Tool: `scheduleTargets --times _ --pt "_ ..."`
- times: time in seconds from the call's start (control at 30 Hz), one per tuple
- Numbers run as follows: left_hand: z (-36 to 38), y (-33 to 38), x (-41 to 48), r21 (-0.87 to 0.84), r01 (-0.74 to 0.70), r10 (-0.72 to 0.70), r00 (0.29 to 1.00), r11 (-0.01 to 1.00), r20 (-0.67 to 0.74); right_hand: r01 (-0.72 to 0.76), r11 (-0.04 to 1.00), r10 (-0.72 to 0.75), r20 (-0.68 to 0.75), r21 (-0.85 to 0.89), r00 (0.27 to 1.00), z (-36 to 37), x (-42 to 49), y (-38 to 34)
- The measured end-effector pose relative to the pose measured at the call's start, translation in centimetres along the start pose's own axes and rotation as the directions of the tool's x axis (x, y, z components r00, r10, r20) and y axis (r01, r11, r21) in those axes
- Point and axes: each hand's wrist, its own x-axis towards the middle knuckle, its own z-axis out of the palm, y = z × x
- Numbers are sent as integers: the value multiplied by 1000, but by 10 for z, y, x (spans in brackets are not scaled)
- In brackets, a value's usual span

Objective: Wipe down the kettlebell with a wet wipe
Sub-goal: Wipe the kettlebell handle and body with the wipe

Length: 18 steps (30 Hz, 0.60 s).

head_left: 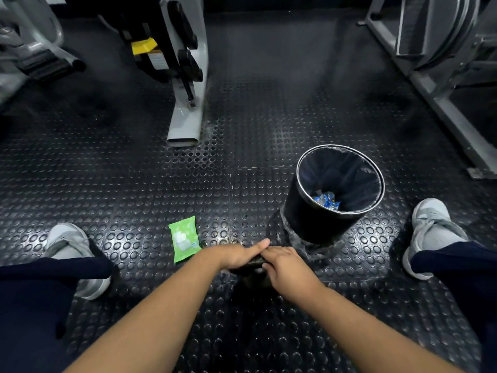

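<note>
The person is low to the floor, knees wide apart, with both bare forearms reaching down the middle. The dark, blackish kettlebell [252,277] stands on the black rubber floor with raised round studs [161,184], between the feet and right under the hands, so most of it is hidden. Only a short piece of its handle and a dim bit of its body show between and below the wrists.

The left hand [236,255] lies over the handle from the left. Its thumb is stretched out straight, pointing across towards the other hand, while its fingers bend down out of sight round the bar. The right hand [285,267] comes in from the other side, its fingers curled over the top of the handle and close together. The fingertips of this hand nearly meet the left thumb. Both hands look wrapped on the handle rather than spread flat.

Just left of the left wrist a bright green soft pack of wet wipes [184,238] lies flat on the floor, its white flap facing up. Beyond the right hand stands a round black waste bin with a dark liner [304,211], with blue and white wrappers at the bottom. A grey trainer [71,251] sits out to the left and another grey trainer [430,232] to the right. A pale grey metal machine leg [185,122] rests on the floor farther back.
</note>
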Motion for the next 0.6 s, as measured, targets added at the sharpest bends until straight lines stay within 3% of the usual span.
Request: scheduleTargets --times 0.13,0.3,0.4,0.6 --pt "14 -17 5 -116 19 -28 997 993 -73 -13 1000 13 -8 10 1000 1 0 1" --pt "-19 -19 1 -190 20 2 993 982 116 -6 1000 6 6 20 1000 2 2 1" --pt "-43 -15 -4 -182 37 -1 981 983 194 -12 999 12 -1 32 1000 2 2 3" --pt "-36 3 -10 -82 -22 35 986 996 162 2 1000 -2 -12 27 1000 0 1 0"
